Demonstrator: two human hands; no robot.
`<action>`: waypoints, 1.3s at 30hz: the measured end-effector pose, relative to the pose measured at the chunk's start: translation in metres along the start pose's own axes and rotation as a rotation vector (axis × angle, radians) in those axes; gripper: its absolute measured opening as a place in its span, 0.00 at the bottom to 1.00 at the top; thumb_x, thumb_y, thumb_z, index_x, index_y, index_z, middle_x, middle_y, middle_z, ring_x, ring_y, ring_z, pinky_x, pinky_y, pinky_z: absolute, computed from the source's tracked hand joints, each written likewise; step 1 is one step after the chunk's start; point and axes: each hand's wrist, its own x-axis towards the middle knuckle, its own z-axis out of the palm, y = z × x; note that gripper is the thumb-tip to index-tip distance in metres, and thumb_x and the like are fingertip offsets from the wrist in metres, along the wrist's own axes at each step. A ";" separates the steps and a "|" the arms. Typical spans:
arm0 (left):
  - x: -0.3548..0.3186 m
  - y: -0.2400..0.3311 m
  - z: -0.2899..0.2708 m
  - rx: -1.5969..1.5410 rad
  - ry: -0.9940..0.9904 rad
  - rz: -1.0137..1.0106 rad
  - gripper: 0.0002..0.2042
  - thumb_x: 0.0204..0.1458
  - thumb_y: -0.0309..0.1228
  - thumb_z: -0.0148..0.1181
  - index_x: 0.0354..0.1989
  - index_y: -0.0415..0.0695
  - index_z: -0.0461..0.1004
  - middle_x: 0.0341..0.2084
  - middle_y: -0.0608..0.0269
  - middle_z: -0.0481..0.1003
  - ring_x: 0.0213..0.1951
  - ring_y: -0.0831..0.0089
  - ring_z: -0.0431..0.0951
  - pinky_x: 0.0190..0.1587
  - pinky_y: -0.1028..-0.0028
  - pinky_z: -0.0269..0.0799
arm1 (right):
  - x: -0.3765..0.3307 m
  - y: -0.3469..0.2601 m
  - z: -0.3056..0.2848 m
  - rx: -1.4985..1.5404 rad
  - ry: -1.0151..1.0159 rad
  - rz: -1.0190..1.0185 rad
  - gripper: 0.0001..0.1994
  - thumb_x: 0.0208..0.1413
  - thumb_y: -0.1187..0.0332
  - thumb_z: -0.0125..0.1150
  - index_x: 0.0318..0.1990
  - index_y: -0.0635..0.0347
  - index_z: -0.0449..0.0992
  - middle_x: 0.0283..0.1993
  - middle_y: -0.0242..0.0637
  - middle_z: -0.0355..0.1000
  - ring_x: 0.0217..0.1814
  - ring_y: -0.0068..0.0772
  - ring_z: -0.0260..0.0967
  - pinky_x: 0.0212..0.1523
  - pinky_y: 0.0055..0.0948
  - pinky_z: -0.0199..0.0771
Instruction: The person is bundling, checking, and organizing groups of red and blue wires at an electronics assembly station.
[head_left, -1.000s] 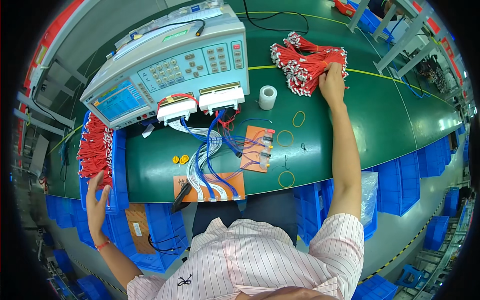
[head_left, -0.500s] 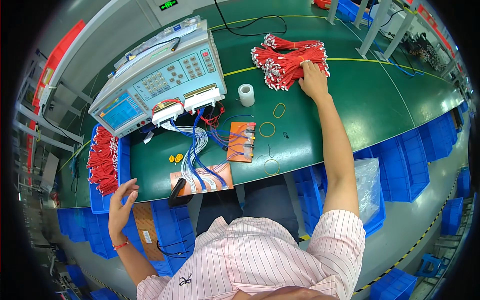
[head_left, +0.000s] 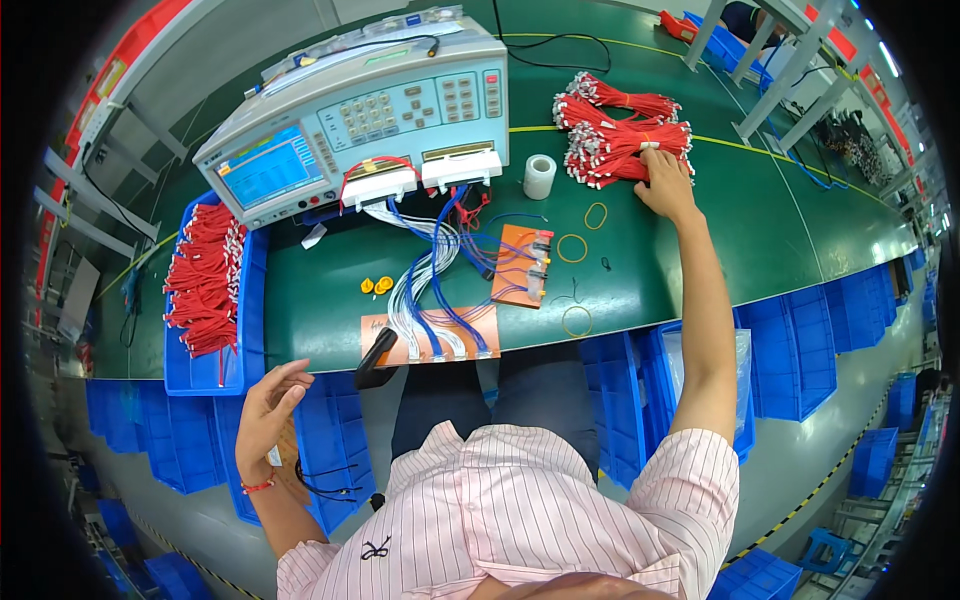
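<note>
At the far right of the green bench lie piled bundles of red wires [head_left: 610, 140] with white connectors, tied round their middles. My right hand [head_left: 668, 184] is closed over the near right side of the closest bundle, its fingertips by the tie. Low on the left, my left hand [head_left: 272, 410] hangs open with nothing in it, its fingers partly spread. It is nearest the front corner of a blue bin [head_left: 255, 330] filled with more red wires [head_left: 205, 280].
A tester [head_left: 370, 120] with a lit screen stands at the back left. White and blue leads run from it to two orange boards [head_left: 520, 265] near the front edge. A roll of clear film [head_left: 540, 177] and loose rubber bands [head_left: 572, 248] lie between.
The view has shifted, so the bench things appear farther right. My right hand's fingers now curl more at the bundle's near side. My left hand remains open near the blue bin.
</note>
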 end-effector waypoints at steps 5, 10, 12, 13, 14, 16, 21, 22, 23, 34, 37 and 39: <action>0.004 -0.019 -0.004 -0.040 -0.008 0.012 0.18 0.60 0.28 0.58 0.58 0.38 0.72 0.42 0.60 0.77 0.46 0.74 0.75 0.53 0.74 0.70 | 0.009 -0.013 -0.004 -0.137 -0.101 0.008 0.30 0.41 0.61 0.68 0.56 0.57 0.70 0.55 0.39 0.70 0.60 0.43 0.64 0.59 0.43 0.65; -0.003 -0.030 -0.010 -0.161 -0.030 0.019 0.19 0.60 0.31 0.60 0.57 0.36 0.72 0.42 0.58 0.77 0.48 0.72 0.75 0.55 0.73 0.68 | 0.017 -0.022 -0.025 -0.107 -0.217 0.036 0.26 0.43 0.55 0.63 0.49 0.61 0.79 0.56 0.45 0.69 0.61 0.49 0.62 0.61 0.45 0.63; -0.005 -0.034 -0.011 -0.178 -0.030 0.012 0.20 0.60 0.33 0.60 0.57 0.35 0.72 0.42 0.58 0.77 0.48 0.72 0.74 0.55 0.72 0.68 | 0.018 -0.007 -0.034 0.016 -0.219 0.103 0.25 0.44 0.55 0.59 0.46 0.63 0.81 0.55 0.50 0.69 0.59 0.52 0.61 0.62 0.45 0.63; -0.005 -0.037 -0.012 -0.190 -0.031 0.026 0.20 0.60 0.33 0.60 0.57 0.35 0.72 0.42 0.58 0.77 0.48 0.71 0.74 0.55 0.72 0.68 | 0.014 0.006 -0.039 0.095 -0.126 0.080 0.22 0.44 0.56 0.58 0.40 0.65 0.81 0.49 0.50 0.71 0.52 0.50 0.65 0.55 0.42 0.66; -0.006 -0.038 -0.012 -0.199 -0.031 0.034 0.20 0.60 0.34 0.60 0.56 0.35 0.73 0.42 0.57 0.77 0.47 0.71 0.75 0.55 0.72 0.68 | 0.013 0.021 -0.046 0.219 -0.178 0.107 0.19 0.44 0.57 0.57 0.36 0.65 0.79 0.44 0.47 0.72 0.47 0.46 0.66 0.50 0.40 0.67; -0.010 -0.039 -0.013 -0.225 -0.019 0.054 0.20 0.60 0.35 0.60 0.56 0.34 0.73 0.41 0.57 0.77 0.46 0.71 0.75 0.54 0.72 0.68 | 0.008 0.029 -0.067 0.507 -0.270 0.254 0.15 0.45 0.60 0.56 0.31 0.65 0.77 0.36 0.42 0.72 0.38 0.38 0.68 0.41 0.37 0.66; -0.010 -0.036 -0.007 -0.303 0.019 0.135 0.20 0.60 0.36 0.59 0.54 0.32 0.74 0.38 0.56 0.78 0.43 0.71 0.76 0.51 0.72 0.70 | -0.032 -0.009 -0.133 1.392 -0.031 0.447 0.12 0.50 0.67 0.50 0.38 0.65 0.73 0.34 0.36 0.73 0.33 0.29 0.70 0.39 0.28 0.71; -0.004 -0.036 -0.004 -0.309 -0.003 0.158 0.20 0.61 0.36 0.58 0.54 0.31 0.74 0.37 0.56 0.78 0.42 0.71 0.76 0.50 0.72 0.71 | -0.039 0.006 -0.141 1.459 -0.010 0.389 0.12 0.53 0.67 0.48 0.39 0.65 0.72 0.33 0.36 0.73 0.33 0.30 0.71 0.38 0.28 0.75; 0.000 -0.033 -0.001 -0.301 -0.019 0.173 0.20 0.61 0.36 0.58 0.53 0.31 0.74 0.37 0.56 0.78 0.42 0.71 0.77 0.50 0.72 0.71 | -0.045 0.005 -0.147 1.508 -0.001 0.435 0.12 0.54 0.67 0.48 0.39 0.65 0.72 0.33 0.36 0.73 0.32 0.30 0.71 0.37 0.28 0.75; 0.013 0.002 0.079 -0.319 -0.450 0.227 0.15 0.61 0.30 0.56 0.54 0.36 0.74 0.38 0.59 0.78 0.44 0.74 0.77 0.50 0.74 0.70 | -0.144 -0.030 -0.144 1.039 -0.148 0.582 0.14 0.59 0.66 0.58 0.44 0.70 0.75 0.33 0.33 0.74 0.32 0.20 0.69 0.36 0.23 0.70; 0.016 0.006 0.106 -0.342 -0.567 0.212 0.15 0.62 0.29 0.56 0.54 0.36 0.74 0.38 0.59 0.78 0.42 0.73 0.78 0.48 0.74 0.71 | -0.190 -0.063 -0.155 1.474 0.134 0.657 0.16 0.61 0.68 0.54 0.51 0.70 0.71 0.34 0.38 0.74 0.32 0.24 0.71 0.37 0.25 0.72; 0.019 0.010 0.130 -0.351 -0.639 0.219 0.14 0.62 0.29 0.56 0.53 0.37 0.75 0.36 0.59 0.79 0.42 0.73 0.79 0.47 0.73 0.72 | -0.209 -0.106 -0.165 1.592 0.277 0.539 0.18 0.62 0.68 0.52 0.56 0.69 0.67 0.37 0.43 0.73 0.34 0.29 0.72 0.39 0.28 0.73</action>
